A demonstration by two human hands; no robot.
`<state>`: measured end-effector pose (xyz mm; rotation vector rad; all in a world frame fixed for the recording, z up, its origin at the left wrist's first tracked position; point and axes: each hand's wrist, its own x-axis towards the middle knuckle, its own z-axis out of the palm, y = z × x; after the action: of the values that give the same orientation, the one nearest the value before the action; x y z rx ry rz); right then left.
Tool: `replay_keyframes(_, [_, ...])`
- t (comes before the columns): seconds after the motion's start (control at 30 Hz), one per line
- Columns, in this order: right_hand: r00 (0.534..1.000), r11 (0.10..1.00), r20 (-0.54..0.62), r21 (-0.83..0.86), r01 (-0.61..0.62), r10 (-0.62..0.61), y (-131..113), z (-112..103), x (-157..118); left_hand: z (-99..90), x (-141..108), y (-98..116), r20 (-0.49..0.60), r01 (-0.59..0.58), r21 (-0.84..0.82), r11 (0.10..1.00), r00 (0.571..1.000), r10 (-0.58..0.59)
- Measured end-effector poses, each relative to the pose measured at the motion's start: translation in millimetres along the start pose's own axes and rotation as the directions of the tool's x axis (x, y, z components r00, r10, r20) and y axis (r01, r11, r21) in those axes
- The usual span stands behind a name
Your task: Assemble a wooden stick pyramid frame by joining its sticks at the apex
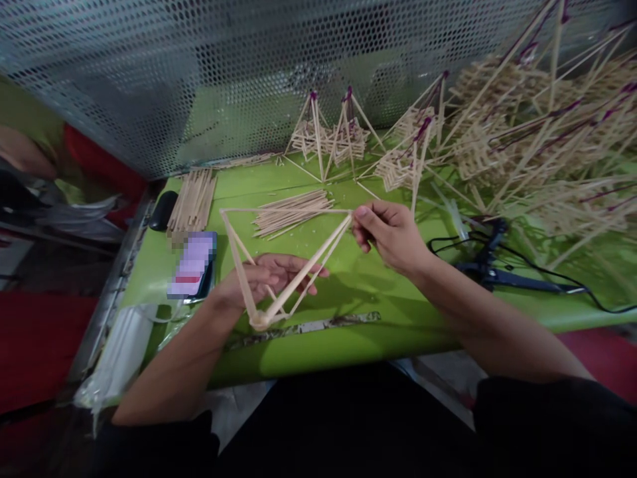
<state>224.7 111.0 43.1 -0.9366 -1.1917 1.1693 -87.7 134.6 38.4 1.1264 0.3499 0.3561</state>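
Observation:
A frame of pale wooden sticks, joined at its corners into an open pyramid-like shape, is held over the green tabletop. My right hand pinches its right-hand corner between thumb and fingers. Behind the sticks lies my left hand, palm up with the fingers stretched and apart; whether it bears any of the frame's weight I cannot tell. Just beyond the frame is a loose pile of thin wooden sticks.
Left are a stick bundle, phone and black object. Stick structures with purple tips crowd the back and right. A dark glue-gun-like tool with a cord lies right. Perforated metal borders the back. Another person's arm shows far left.

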Motion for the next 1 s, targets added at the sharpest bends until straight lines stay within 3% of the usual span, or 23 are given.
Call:
replay_keyframes(0.17, [0.996,0.994,-0.07,0.103,-0.043,0.05,-2,-10,7,-0.1,3,-2,-0.053,-0.025,-0.032,0.999,0.998,0.023])
replay_keyframes(0.27, [0.988,0.994,-0.155,0.108,0.014,0.003,-11,-23,12,4.6,0,0,-0.1,-0.019,-0.027,0.999,0.995,0.016])
replay_keyframes(0.4, [0.928,0.984,-0.363,0.114,0.137,-0.087,-36,-58,18,5.6,-5,1,-0.184,-0.026,-0.017,1.0,0.983,0.022])
replay_keyframes(0.53, [0.889,0.973,-0.428,0.085,0.217,-0.161,-55,-88,21,-7.9,-1,-4,-0.184,-0.07,-0.04,0.997,0.981,0.061])
replay_keyframes(0.63, [0.901,0.965,-0.379,0.068,0.255,-0.211,-54,-83,21,-18.8,4,-6,-0.208,-0.132,-0.017,0.991,0.97,0.126])
replay_keyframes(0.83, [0.968,0.977,-0.141,0.007,0.211,-0.208,-44,-43,5,-29.5,0,-3,-0.247,-0.184,0.021,0.983,0.952,0.183])
replay_keyframes(1.0, [0.985,0.978,0.104,-0.139,0.154,-0.141,-45,-51,0,-39.2,-4,1,-0.287,-0.188,0.008,0.982,0.941,0.182])
